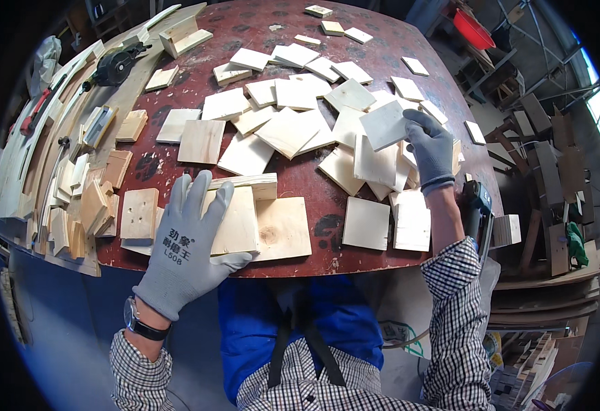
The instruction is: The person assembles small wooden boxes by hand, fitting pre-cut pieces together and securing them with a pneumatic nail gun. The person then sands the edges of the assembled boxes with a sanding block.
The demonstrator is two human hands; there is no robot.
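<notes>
Square board (382,127) is pinched by right hand (429,142) above loose pile (289,130) on red table (245,27), left hand (189,236) is spread over front-edge board (238,222); few boards are seemingly laid out, most are left heaped.

Squares (289,133) lie heaped mid-counter (382,61), a few strewn behind. Before the heap, at the near edge, the left hand (187,240) is over two boards (283,233); the right hand (429,147), right of the heap, holds one square. Blocks (94,209) sit along the left, a tool (116,66) behind them. Sheets (546,301) are stacked beyond the counter's right.
</notes>
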